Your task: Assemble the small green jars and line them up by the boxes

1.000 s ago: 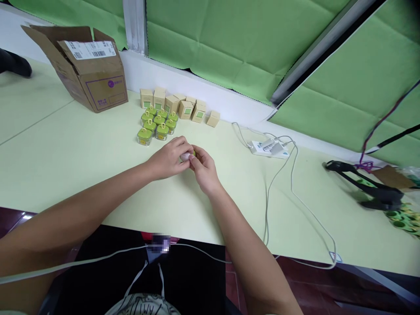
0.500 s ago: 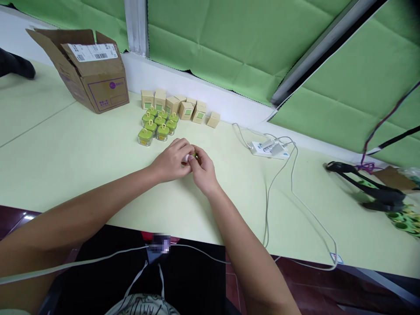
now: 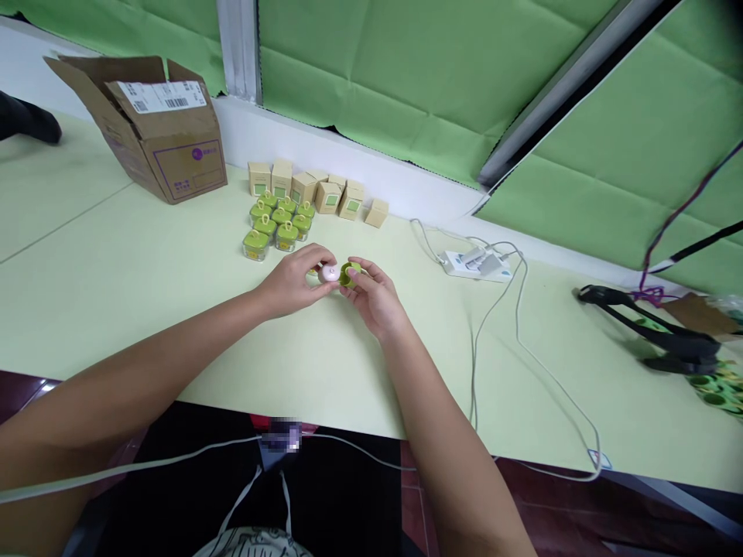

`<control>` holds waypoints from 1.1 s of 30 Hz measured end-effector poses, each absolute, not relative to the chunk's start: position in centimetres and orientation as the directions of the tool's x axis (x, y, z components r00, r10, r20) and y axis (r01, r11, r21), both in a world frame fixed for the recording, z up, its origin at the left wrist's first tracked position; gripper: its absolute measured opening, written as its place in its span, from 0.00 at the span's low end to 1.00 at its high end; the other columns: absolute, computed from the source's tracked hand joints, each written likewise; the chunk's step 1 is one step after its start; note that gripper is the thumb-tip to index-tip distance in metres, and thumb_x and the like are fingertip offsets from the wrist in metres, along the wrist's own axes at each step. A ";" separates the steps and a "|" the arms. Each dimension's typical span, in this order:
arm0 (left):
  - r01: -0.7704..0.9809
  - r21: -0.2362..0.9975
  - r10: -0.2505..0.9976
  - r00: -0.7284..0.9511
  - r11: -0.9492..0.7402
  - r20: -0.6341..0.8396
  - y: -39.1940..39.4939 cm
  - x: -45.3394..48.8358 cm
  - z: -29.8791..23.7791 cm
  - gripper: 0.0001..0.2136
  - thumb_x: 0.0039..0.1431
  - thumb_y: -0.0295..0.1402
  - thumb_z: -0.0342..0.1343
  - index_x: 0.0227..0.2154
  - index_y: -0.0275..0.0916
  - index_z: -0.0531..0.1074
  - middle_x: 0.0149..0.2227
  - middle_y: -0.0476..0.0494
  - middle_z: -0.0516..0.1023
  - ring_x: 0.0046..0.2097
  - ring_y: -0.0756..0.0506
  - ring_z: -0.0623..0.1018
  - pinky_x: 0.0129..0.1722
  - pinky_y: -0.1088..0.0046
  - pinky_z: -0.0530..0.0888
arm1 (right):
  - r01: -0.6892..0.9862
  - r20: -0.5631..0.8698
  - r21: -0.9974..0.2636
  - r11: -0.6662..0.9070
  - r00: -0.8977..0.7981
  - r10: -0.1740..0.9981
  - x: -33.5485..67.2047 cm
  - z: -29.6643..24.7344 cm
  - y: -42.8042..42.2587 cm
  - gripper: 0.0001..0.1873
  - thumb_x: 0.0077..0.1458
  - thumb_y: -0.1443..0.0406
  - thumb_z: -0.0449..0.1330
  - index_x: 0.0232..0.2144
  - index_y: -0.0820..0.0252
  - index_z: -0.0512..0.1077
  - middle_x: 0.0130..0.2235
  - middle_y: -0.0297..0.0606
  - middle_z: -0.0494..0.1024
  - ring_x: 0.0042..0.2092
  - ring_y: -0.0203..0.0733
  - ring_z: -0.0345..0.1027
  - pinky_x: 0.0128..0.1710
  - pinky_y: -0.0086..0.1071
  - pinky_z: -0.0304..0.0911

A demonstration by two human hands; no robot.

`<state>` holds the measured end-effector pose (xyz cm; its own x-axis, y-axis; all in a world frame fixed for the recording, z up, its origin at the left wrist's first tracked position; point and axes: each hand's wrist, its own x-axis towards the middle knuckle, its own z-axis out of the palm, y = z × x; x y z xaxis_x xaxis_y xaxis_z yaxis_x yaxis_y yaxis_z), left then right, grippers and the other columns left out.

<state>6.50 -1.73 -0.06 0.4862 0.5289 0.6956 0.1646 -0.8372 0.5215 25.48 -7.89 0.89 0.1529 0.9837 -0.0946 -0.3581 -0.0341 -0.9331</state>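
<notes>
My left hand (image 3: pixel 293 282) is closed around a small jar, most of it hidden by the fingers. Its rounded white top (image 3: pixel 330 273) faces up, and a bit of yellow shows beside it. Just to the right, my right hand (image 3: pixel 374 298) pinches a green lid (image 3: pixel 350 274), its hollow side turned toward the white top. Lid and jar are apart by a narrow gap at most. Beyond my left hand stand several clear jars with green lids (image 3: pixel 256 241) topped by pale loops.
Small cardboard boxes (image 3: pixel 351 199) line the wall behind the jars. An open carton (image 3: pixel 189 158) stands at the back left. On the right are a white power strip (image 3: pixel 473 265) with trailing cables and a black stand-like object (image 3: pixel 655 329).
The green lid has come away from the jar and moved right in my right hand. My hands have drawn slightly apart, leaving the white top exposed.
</notes>
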 end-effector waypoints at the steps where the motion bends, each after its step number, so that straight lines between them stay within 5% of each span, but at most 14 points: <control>1: 0.173 0.528 0.541 0.472 -0.831 0.696 -1.7 6.4 -0.1 0.09 0.63 0.31 0.63 0.44 0.40 0.73 0.44 0.43 0.80 0.45 0.45 0.79 0.45 0.69 0.76 | -0.385 -0.109 -0.922 -0.036 0.169 0.979 25.6 0.9 -7.8 0.22 0.44 0.60 0.78 0.42 0.53 0.78 0.38 0.32 0.81 0.40 0.39 0.76 0.47 0.37 0.77; 7: 0.231 0.560 0.600 0.429 -0.795 0.675 -1.2 5.8 0.2 0.09 0.65 0.29 0.52 0.44 0.39 0.75 0.44 0.42 0.82 0.45 0.43 0.80 0.47 0.64 0.76 | -0.522 -0.124 -0.853 0.009 0.219 0.968 26.0 0.1 -7.1 0.22 0.44 0.65 0.78 0.36 0.52 0.71 0.36 0.31 0.82 0.43 0.40 0.80 0.60 0.44 0.77; 11: 0.204 0.601 0.618 0.453 -0.773 0.642 -1.1 5.4 0.5 0.11 0.68 0.29 0.46 0.36 0.39 0.75 0.38 0.43 0.81 0.41 0.43 0.79 0.44 0.64 0.76 | -0.500 -0.157 -0.864 -0.052 0.169 0.973 26.1 -0.1 -7.1 0.18 0.49 0.60 0.77 0.34 0.53 0.72 0.38 0.36 0.83 0.44 0.42 0.81 0.60 0.43 0.78; 15: 0.253 0.571 0.610 0.504 -0.781 0.611 -1.5 5.7 0.4 0.07 0.66 0.36 0.59 0.41 0.39 0.76 0.39 0.44 0.79 0.41 0.44 0.79 0.45 0.66 0.75 | -0.471 -0.172 -0.876 -0.107 0.095 0.981 25.6 0.3 -7.5 0.18 0.49 0.56 0.77 0.36 0.55 0.76 0.41 0.37 0.85 0.43 0.42 0.81 0.52 0.39 0.81; 18: 0.228 0.528 0.550 0.578 -0.818 0.603 -1.9 5.9 0.1 0.18 0.61 0.39 0.67 0.52 0.41 0.76 0.48 0.42 0.79 0.48 0.42 0.80 0.49 0.65 0.76 | -0.420 -0.163 -0.896 -0.143 0.013 0.987 25.1 0.8 -8.0 0.20 0.49 0.53 0.77 0.39 0.56 0.78 0.41 0.37 0.85 0.40 0.41 0.80 0.43 0.35 0.79; 27: 0.200 0.467 0.481 0.617 -0.861 0.623 -2.2 6.1 -0.4 0.07 0.69 0.36 0.60 0.43 0.43 0.82 0.49 0.43 0.80 0.44 0.45 0.82 0.44 0.68 0.78 | -0.374 -0.155 -0.909 -0.184 -0.107 0.982 25.1 1.1 -8.2 0.20 0.54 0.48 0.74 0.39 0.55 0.79 0.36 0.34 0.84 0.35 0.39 0.76 0.42 0.35 0.76; 33: 0.210 0.503 0.534 0.506 -0.838 0.677 -1.8 6.2 -0.4 0.07 0.69 0.34 0.59 0.41 0.41 0.83 0.51 0.40 0.81 0.45 0.45 0.83 0.44 0.68 0.79 | -0.323 -0.088 -0.945 -0.057 0.081 0.993 25.6 0.9 -7.9 0.18 0.51 0.51 0.76 0.37 0.55 0.80 0.35 0.34 0.83 0.36 0.38 0.78 0.44 0.36 0.77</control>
<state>6.16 -1.80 -0.43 0.5064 0.5337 0.6773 0.2104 -0.8382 0.5032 25.65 -7.87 0.87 0.0811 0.9928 -0.0881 -0.3229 -0.0574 -0.9447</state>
